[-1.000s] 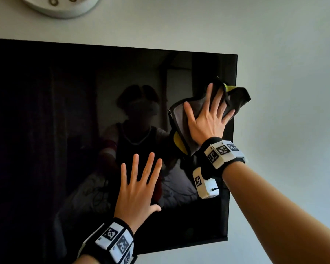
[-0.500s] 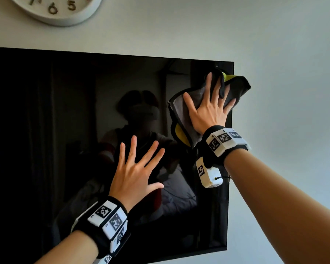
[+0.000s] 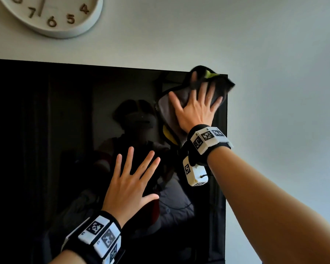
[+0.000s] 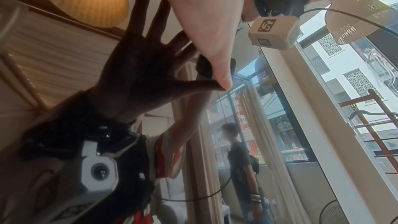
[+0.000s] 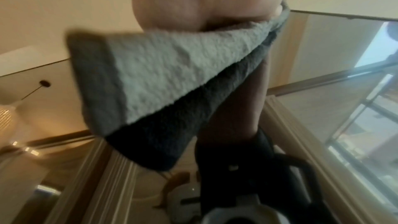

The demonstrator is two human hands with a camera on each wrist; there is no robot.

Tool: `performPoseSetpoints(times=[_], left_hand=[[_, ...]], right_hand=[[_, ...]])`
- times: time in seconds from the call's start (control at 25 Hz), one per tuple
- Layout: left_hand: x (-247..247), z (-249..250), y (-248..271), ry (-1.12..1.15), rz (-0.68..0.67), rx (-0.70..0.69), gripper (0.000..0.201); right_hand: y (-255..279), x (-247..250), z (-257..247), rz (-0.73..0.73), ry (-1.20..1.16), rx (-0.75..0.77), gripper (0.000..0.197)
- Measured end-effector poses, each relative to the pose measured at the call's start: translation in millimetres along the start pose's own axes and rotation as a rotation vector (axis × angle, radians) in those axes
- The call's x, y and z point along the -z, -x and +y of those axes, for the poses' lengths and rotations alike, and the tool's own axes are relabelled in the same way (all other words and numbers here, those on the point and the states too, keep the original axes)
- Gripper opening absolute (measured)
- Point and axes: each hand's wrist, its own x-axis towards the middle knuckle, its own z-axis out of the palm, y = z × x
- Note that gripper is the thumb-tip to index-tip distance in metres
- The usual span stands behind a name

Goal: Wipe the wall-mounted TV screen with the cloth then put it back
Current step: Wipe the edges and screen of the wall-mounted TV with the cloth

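The black wall-mounted TV screen (image 3: 55, 149) fills the left and middle of the head view. My right hand (image 3: 196, 109) presses a grey cloth (image 3: 171, 113) with yellow edging flat against the screen's top right corner, fingers spread and straight. The cloth's upper part sticks out past the TV's top edge. In the right wrist view the grey cloth (image 5: 172, 77) hangs from under my palm against the glass. My left hand (image 3: 130, 183) lies flat on the screen lower down, fingers spread, holding nothing. In the left wrist view its thumb (image 4: 221, 76) touches the glass.
A white round wall clock (image 3: 51, 14) hangs above the TV at the top left. Pale bare wall (image 3: 284, 92) runs to the right of the TV's edge. The glass reflects a room and a standing person (image 4: 241, 159).
My right hand has slid the cloth upward along the screen's right side to the top corner. The left hand has stayed flat on the glass, shifting slightly.
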Motion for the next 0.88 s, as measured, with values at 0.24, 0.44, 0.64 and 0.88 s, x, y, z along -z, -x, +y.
performPoseSetpoints(times=[0.24,0.44,0.64,0.88], left_hand=[[7.7,-24.6,7.1,0.036,-0.024,0.107,0.111],[12.1,-35.1,10.4,0.175,-0.062,0.108,0.103],[33.1,-43.3,17.9,0.735,0.035,0.285,0.074],[55.6,-16.2,22.7,1.268,0.071,0.729,0.065]], right_hand=[[10.5,-4.5,-17.4,-0.024,0.025,0.112,0.080],[53.0,-24.2,-41.8,-0.011,0.022,0.243,0.080],[77.2,-31.0,-58.9,-0.009,-0.093,0.119,0.074],[129.4,-26.8,-77.7,-0.133,-0.080,0.061,0.065]])
